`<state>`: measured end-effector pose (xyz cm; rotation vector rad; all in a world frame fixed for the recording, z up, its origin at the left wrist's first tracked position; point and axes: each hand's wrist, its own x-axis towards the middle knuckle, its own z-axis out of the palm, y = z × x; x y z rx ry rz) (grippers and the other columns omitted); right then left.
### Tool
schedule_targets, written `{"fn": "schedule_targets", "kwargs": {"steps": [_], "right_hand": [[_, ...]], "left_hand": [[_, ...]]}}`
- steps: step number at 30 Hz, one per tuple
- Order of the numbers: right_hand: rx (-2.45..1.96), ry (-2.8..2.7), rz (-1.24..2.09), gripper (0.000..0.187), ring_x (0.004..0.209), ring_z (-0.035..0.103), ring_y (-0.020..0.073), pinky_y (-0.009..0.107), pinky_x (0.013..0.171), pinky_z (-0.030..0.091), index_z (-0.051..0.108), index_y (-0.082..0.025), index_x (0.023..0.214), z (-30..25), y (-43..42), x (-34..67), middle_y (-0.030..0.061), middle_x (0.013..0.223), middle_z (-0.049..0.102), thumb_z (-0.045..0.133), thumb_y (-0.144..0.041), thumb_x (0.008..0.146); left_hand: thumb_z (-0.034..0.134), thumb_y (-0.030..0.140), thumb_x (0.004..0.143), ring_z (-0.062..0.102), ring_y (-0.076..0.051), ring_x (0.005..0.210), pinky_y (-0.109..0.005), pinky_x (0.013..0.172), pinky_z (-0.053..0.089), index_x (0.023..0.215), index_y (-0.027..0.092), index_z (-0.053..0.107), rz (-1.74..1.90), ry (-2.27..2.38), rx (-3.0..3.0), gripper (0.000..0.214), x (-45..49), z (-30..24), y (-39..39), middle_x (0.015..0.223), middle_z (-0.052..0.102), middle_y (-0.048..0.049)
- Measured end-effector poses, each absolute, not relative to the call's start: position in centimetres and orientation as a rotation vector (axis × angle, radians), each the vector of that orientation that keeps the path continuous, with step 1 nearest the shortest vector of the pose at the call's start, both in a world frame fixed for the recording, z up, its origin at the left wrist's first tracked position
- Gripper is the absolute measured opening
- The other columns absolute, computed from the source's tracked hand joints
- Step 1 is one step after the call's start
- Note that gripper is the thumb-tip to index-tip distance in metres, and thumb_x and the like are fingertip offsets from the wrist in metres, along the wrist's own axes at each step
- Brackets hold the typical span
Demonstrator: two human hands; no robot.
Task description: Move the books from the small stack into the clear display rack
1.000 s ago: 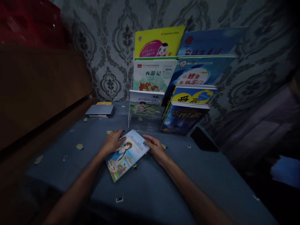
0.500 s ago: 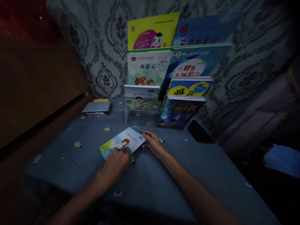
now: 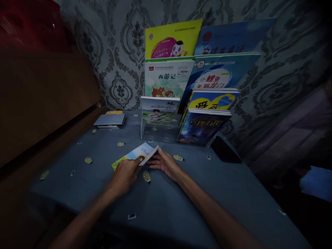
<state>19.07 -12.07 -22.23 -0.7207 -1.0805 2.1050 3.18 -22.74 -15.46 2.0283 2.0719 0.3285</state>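
A thin paperback book with a blue, yellow and green illustrated cover lies at a slant on the tablecloth, its right edge tipped up. My left hand grips its near side, thumb over the cover and fingers partly hidden. At the raised right edge is my right hand, with the thumb against the edge and the fingers reaching beneath it. Just behind stands a clear display rack; a book with a landscape cover leans in its front left tier.
More books fill the rack, among them a yellow book at the top and a dark blue book at front right. Left of it is a small stack of books. A dark flat object lies at right. Patterned wallpaper rises behind.
The book's right edge has tipped up off the table. My left thumb now lies across the cover, and my right fingers have slid under the edge. The view has shifted slightly.
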Motion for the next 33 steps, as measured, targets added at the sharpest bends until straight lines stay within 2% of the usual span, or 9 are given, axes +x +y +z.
{"fn": "schedule_targets", "kwargs": {"steps": [8,15,21,27,30,33], "right_hand": [[-0.717,-1.075,2.094,0.031,0.068,0.072,0.0177,0.030,0.065,0.060,0.065,-0.016,0.095,-22.7,-11.8,19.0,0.0058,0.079,0.073,0.060,-0.047,0.090],[-0.698,-1.096,2.093,0.033,0.070,0.071,0.0182,0.031,0.065,0.059,0.064,-0.018,0.092,-23.3,-11.6,19.0,0.0052,0.080,0.073,0.063,-0.050,0.086],[-0.701,-1.123,2.064,0.038,0.079,0.072,0.0212,0.033,0.067,0.060,0.064,-0.017,0.093,-23.3,-11.7,19.0,0.0066,0.083,0.073,0.068,-0.053,0.080],[-0.670,-1.177,2.036,0.047,0.090,0.071,0.0231,0.033,0.071,0.060,0.063,-0.019,0.106,-23.1,-12.0,19.1,0.0067,0.098,0.074,0.082,-0.039,0.068],[-0.682,-1.166,2.021,0.049,0.090,0.071,0.0233,0.033,0.069,0.060,0.062,-0.020,0.109,-23.4,-11.8,19.2,0.0065,0.102,0.074,0.083,-0.032,0.066],[-0.689,-1.144,2.003,0.047,0.088,0.071,0.0233,0.033,0.067,0.059,0.062,-0.020,0.109,-23.6,-11.7,19.1,0.0060,0.099,0.074,0.082,-0.031,0.067]], "left_hand": [[0.044,0.021,0.095,0.069,-0.023,0.087,-0.028,0.072,0.043,0.101,0.019,0.071,0.261,2.059,2.025,0.028,3.0,-15.0,-22.7,0.091,0.074,-0.0090],[0.043,0.020,0.095,0.068,-0.023,0.085,-0.027,0.070,0.041,0.099,0.019,0.070,0.259,2.068,2.032,0.027,3.0,-15.2,-22.9,0.089,0.074,-0.0085],[0.042,0.022,0.096,0.069,-0.023,0.088,-0.028,0.072,0.042,0.094,0.017,0.067,0.244,2.060,2.065,0.026,3.6,-15.6,-23.2,0.096,0.073,-0.0111],[0.046,0.026,0.094,0.068,-0.027,0.092,-0.032,0.074,0.045,0.099,0.018,0.064,0.159,2.087,2.086,0.020,4.6,-16.9,-23.9,0.101,0.071,-0.0111],[0.048,0.032,0.094,0.066,-0.027,0.095,-0.032,0.075,0.046,0.109,0.021,0.062,0.263,2.095,2.086,0.023,3.7,-16.8,-23.5,0.105,0.070,-0.0099],[0.045,0.037,0.095,0.059,-0.029,0.110,-0.035,0.079,0.047,0.122,0.021,0.056,0.420,2.216,2.013,0.033,1.8,-16.7,-21.9,0.116,0.065,-0.0121]]}}
